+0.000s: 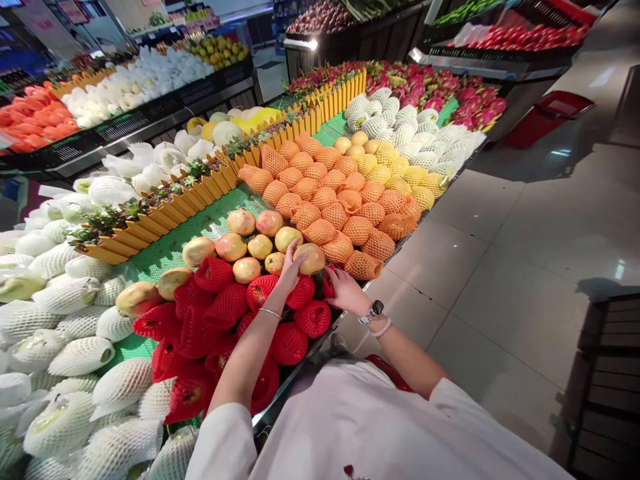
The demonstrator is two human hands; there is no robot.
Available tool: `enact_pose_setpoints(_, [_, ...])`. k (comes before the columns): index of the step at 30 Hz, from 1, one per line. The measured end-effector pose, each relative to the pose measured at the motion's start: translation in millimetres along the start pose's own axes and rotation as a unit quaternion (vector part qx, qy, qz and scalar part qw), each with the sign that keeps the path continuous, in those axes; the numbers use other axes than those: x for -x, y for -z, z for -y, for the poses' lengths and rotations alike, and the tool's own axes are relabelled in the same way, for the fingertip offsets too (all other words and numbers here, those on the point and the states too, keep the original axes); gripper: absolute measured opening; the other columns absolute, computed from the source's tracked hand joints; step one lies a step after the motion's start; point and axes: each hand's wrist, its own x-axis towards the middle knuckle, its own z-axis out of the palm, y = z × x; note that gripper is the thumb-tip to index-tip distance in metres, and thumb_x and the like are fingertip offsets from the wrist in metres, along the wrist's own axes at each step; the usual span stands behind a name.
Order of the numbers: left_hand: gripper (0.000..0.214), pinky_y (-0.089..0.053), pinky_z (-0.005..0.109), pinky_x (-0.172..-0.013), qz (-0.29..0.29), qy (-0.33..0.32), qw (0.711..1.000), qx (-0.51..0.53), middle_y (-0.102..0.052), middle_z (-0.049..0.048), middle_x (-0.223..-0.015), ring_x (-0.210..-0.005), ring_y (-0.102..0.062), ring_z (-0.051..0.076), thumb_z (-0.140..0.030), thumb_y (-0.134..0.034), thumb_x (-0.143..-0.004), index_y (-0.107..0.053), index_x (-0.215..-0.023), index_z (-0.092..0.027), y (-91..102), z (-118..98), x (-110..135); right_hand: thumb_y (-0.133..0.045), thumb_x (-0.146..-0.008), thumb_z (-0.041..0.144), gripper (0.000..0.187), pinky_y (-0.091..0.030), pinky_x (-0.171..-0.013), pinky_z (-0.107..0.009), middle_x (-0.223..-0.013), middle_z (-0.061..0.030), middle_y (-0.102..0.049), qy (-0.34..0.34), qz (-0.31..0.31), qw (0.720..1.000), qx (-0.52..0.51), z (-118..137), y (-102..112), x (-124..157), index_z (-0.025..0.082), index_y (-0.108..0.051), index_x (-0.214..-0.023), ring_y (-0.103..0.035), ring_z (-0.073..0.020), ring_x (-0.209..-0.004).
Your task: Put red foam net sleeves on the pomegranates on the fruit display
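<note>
My left hand (291, 267) is closed on a bare yellow-pink pomegranate (312, 259) at the front of the stand. Its thumb and fingers rest against the fruit's left side. Just to the right, my right hand (346, 291) curls its fingers over a pomegranate in a red foam net (329, 285), mostly hidden by the hand. Several more red-netted pomegranates (289, 343) lie under and around my left forearm. Behind them sits a loose group of bare pomegranates (231, 247).
Orange-netted fruit (325, 197) is stacked behind my hands, with yellow-netted fruit (400, 175) farther right. White-netted fruit (83, 357) fills the left side. A low yellow picket fence (165, 227) with small plants divides the stand. A red bin (550, 117) stands on the tiled floor.
</note>
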Motion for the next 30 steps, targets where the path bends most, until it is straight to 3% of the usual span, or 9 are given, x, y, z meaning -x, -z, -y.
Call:
enact_pose_setpoints(4, [0.067, -0.052, 0.038, -0.092, 0.007, -0.001, 1.000, -0.009, -0.054, 0.0047, -0.123, -0.106, -0.059, 0.021, -0.043, -0.066, -0.077, -0.041, -0.137, -0.028, 0.7, 2.2, 0.3, -0.078, -0.068, 0.026, 0.052, -0.049, -0.089, -0.049, -0.107, -0.0163, -0.065, -0.007, -0.012, 1.000, -0.006, -3.4, -7.5, -5.9, 0.014, -0.061, -0.116, -0.060, -0.0346, -0.100])
enact_pose_setpoints(7, [0.066, -0.053, 0.037, -0.092, 0.007, -0.002, 1.000, -0.017, -0.054, 0.0048, -0.124, -0.108, -0.059, 0.021, -0.040, -0.066, -0.076, -0.042, -0.137, -0.028, 1.1, 2.0, 0.9, -0.069, -0.074, 0.023, 0.028, -0.049, -0.089, -0.048, -0.101, -0.0129, -0.065, -0.005, -0.043, 0.999, -0.027, -7.5, -14.1, 2.5, 0.017, -0.064, -0.102, -0.058, -0.0320, -0.098])
enact_pose_setpoints(12, [0.056, -0.051, 0.039, -0.095, 0.005, -0.014, 1.000, -0.023, -0.054, 0.0063, -0.128, -0.112, -0.057, 0.024, -0.033, -0.063, -0.083, -0.043, -0.134, -0.026, 1.3, 2.1, 2.3, -0.059, -0.081, 0.024, 0.020, -0.044, -0.101, -0.050, -0.112, -0.0124, -0.063, 0.010, -0.134, 0.987, -0.083, -16.2, -29.5, 25.6, 0.021, -0.061, -0.100, -0.055, -0.0307, -0.113])
enact_pose_setpoints(18, [0.064, -0.053, 0.039, -0.093, 0.008, -0.024, 0.999, -0.042, -0.057, 0.0073, -0.123, -0.107, -0.061, 0.023, -0.033, -0.064, -0.079, -0.040, -0.138, -0.024, 1.5, 5.5, 1.6, -0.042, -0.091, 0.031, 0.020, -0.045, -0.100, -0.053, -0.113, -0.0132, -0.059, -0.025, -0.246, 0.960, -0.129, -25.1, -52.8, 39.9, 0.022, -0.056, -0.100, -0.054, -0.0297, -0.115])
enact_pose_setpoints(23, [0.068, -0.048, 0.042, -0.101, 0.010, -0.055, 0.995, -0.082, -0.055, 0.0075, -0.125, -0.113, -0.057, 0.025, -0.034, -0.070, -0.072, -0.043, -0.134, -0.022, -3.4, 1.3, 7.7, -0.045, -0.087, 0.029, 0.014, -0.047, -0.096, -0.054, -0.108, -0.0123, -0.057, -0.042, -0.271, 0.951, -0.143, -26.9, -61.4, 40.7, 0.023, -0.053, -0.097, -0.055, -0.0297, -0.109])
enact_pose_setpoints(26, [0.074, -0.041, 0.042, -0.108, 0.055, -0.116, 0.973, -0.190, -0.056, 0.0107, -0.126, -0.118, -0.054, 0.027, -0.032, -0.075, -0.069, -0.043, -0.134, -0.017, -11.5, -2.6, 17.2, -0.049, -0.083, 0.025, 0.013, -0.047, -0.097, -0.054, -0.106, -0.0106, -0.057, -0.031, -0.259, 0.954, -0.145, -25.2, -57.3, 43.7, 0.024, -0.054, -0.095, -0.056, -0.0291, -0.108])
enact_pose_setpoints(30, [0.069, -0.035, 0.041, -0.114, 0.141, -0.190, 0.895, -0.378, -0.054, 0.0143, -0.133, -0.126, -0.050, 0.030, -0.029, -0.073, -0.075, -0.043, -0.136, -0.013, -22.4, -2.6, 29.4, -0.052, -0.081, 0.022, 0.016, -0.047, -0.099, -0.055, -0.108, -0.0106, -0.058, -0.003, -0.252, 0.957, -0.146, -22.2, -46.1, 52.0, 0.024, -0.057, -0.097, -0.055, -0.0292, -0.111])
